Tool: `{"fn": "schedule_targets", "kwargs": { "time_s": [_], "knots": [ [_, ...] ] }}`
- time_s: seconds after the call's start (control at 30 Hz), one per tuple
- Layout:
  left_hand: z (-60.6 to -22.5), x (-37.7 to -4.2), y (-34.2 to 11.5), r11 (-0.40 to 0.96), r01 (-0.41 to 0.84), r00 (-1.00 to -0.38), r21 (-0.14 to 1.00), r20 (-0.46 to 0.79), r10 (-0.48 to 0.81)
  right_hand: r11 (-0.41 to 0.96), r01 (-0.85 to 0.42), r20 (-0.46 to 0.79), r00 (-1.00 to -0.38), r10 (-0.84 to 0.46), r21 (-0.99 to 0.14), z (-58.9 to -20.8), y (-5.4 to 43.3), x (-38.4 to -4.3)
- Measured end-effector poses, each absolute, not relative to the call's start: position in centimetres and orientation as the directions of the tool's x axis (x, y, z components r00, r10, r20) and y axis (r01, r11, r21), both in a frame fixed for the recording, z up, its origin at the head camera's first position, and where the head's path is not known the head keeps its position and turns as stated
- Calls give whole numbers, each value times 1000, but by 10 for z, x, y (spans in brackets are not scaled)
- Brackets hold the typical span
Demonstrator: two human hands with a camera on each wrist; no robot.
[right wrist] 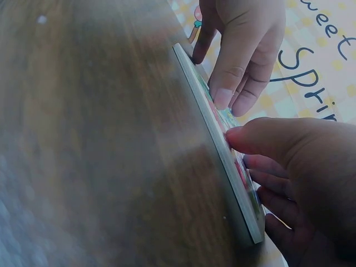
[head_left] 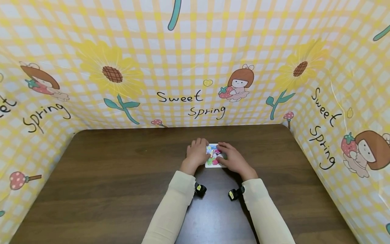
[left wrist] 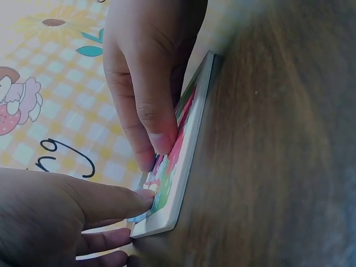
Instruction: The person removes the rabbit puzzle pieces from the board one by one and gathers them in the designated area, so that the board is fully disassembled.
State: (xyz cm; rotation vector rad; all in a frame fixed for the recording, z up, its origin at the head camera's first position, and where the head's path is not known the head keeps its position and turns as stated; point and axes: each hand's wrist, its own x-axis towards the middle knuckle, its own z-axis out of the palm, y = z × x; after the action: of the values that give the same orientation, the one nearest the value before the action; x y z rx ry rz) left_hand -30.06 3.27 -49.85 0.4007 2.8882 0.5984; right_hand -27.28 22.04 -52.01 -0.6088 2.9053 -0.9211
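A small picture board (head_left: 208,166) with a white border and a bright cartoon print lies on the brown table between both hands. The print has pink, blue and green areas, partly covered by fingers. My left hand (head_left: 197,152) holds the board's left side, thumb on the print and other fingers at the edge, as the left wrist view shows around the left thumb (left wrist: 119,203). From the right, my right hand (head_left: 234,158) reaches over the board; its fairly straight thumb (right wrist: 253,135) touches the print and its fingers lie toward the far side.
The dark wooden table (head_left: 122,189) extends to both sides. A yellow checked cloth (head_left: 182,67) with flowers, cartoon figures and lettering stands as a wall behind and at the left and right. Black wrist cameras (head_left: 200,189) sit at both cuffs.
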Motion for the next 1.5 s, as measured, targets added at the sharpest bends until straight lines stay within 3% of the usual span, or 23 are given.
{"fn": "schedule_targets", "kwargs": {
  "time_s": [0.8,1.5],
  "knots": [
    [-494,-301,33,848,222,-958,481,-57,283,742,-355,93,-924,-371,-568,-515,221,-274],
    [-507,-310,28,834,340,-934,433,53,353,742,-360,96,-922,-374,-566,-519,221,-274]
  ]
}}
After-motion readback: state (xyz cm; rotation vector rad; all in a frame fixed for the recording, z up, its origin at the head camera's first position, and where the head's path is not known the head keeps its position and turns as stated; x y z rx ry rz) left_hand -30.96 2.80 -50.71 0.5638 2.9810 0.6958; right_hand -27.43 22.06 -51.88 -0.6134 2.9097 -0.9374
